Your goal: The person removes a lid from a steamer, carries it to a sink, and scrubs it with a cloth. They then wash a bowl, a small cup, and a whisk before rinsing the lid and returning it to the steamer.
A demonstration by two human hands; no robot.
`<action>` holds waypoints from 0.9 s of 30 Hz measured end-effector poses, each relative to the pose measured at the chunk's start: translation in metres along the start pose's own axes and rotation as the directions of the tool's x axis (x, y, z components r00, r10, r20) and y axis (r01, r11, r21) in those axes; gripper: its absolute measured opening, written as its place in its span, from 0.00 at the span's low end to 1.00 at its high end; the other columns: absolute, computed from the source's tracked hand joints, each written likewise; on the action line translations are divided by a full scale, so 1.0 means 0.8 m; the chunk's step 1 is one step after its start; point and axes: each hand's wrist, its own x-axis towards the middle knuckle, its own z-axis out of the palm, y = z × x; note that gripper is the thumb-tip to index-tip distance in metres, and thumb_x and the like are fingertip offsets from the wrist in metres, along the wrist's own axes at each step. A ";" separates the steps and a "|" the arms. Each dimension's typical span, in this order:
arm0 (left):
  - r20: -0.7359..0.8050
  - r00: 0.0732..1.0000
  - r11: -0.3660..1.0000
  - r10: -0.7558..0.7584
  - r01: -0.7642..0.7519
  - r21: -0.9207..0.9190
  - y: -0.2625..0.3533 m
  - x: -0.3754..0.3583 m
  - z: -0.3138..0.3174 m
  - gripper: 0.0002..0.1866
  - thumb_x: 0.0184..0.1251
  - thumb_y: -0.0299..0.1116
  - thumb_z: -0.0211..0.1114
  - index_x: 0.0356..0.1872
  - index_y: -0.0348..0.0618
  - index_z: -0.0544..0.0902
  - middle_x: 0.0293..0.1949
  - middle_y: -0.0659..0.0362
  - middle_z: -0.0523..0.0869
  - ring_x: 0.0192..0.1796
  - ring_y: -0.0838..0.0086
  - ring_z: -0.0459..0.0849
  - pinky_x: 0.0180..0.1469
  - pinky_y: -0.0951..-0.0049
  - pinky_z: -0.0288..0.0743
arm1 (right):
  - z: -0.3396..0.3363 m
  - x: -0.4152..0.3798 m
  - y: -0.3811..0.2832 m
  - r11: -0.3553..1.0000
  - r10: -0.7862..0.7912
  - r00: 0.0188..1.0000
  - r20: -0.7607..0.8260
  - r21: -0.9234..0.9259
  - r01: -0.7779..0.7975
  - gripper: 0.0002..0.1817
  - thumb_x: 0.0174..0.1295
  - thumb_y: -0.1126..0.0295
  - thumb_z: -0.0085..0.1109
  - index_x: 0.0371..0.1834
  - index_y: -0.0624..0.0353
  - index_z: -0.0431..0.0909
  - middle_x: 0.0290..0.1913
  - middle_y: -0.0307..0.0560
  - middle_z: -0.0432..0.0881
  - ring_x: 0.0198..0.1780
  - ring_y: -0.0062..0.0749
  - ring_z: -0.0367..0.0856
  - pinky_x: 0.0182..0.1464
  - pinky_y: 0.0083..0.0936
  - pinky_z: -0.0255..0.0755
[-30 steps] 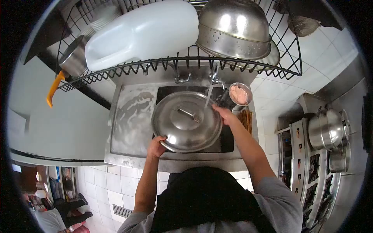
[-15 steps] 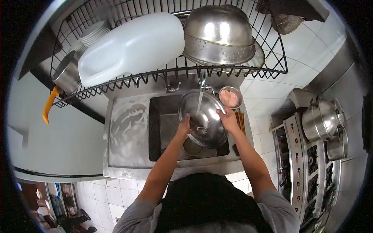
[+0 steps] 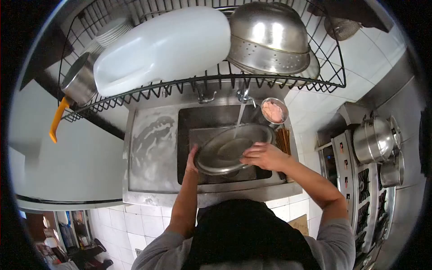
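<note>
A round metal bowl point(image 3: 225, 150) is tilted over the dark sink point(image 3: 183, 135), its inside facing up. Water runs from the tap point(image 3: 243, 94) into it. My left hand point(image 3: 192, 159) holds the bowl's left rim, partly hidden behind the edge. My right hand point(image 3: 261, 156) lies over the bowl's right side, fingers close together and reaching inside; whether they pinch anything there I cannot make out. Right of the tap stands a small metal bowl of pink stuff point(image 3: 273, 111). Brown sticks point(image 3: 283, 140) lie at the sink's right edge.
Overhead, a black wire rack point(image 3: 211, 82) holds a white plastic jug point(image 3: 166, 47), a steel colander and bowl point(image 3: 270, 40), and an orange-handled pot point(image 3: 81, 81). To the right is a stove point(image 3: 360, 193) with steel pots point(image 3: 373, 139). Someone's dark shoes point(image 3: 100, 245) show at the lower left.
The bowl has turned from its outside facing up to its inside facing up, and sits lower. My left hand has moved left along it; my right hand has come over the rim.
</note>
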 end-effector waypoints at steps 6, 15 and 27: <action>-0.209 0.945 0.968 -0.251 0.246 -0.051 -0.025 0.033 -0.036 0.25 0.68 0.42 0.68 0.61 0.40 0.78 0.57 0.56 0.83 0.60 0.62 0.80 0.66 0.61 0.72 | -0.040 -0.032 0.002 0.991 0.103 0.994 -0.022 -0.084 -0.105 0.17 0.55 0.68 0.63 0.49 0.51 0.84 0.60 0.43 0.79 0.68 0.39 0.71 0.68 0.40 0.64; -0.143 0.984 0.993 -0.105 0.112 0.042 -0.007 0.023 -0.031 0.23 0.71 0.36 0.65 0.63 0.46 0.72 0.58 0.58 0.82 0.61 0.62 0.81 0.64 0.53 0.76 | 0.117 -0.084 0.036 0.004 0.998 0.062 -0.001 0.999 -0.048 0.25 0.72 0.74 0.53 0.72 0.59 0.65 0.62 0.50 0.75 0.62 0.33 0.74 0.61 0.28 0.69; -0.054 0.963 0.820 0.265 -0.196 0.537 0.110 -0.016 0.061 0.18 0.68 0.17 0.57 0.58 0.38 0.78 0.48 0.60 0.86 0.48 0.77 0.83 0.52 0.74 0.74 | 0.274 0.040 0.077 -0.607 0.792 0.016 0.611 0.789 -0.093 0.24 0.74 0.54 0.52 0.63 0.61 0.73 0.55 0.52 0.81 0.55 0.45 0.80 0.55 0.51 0.74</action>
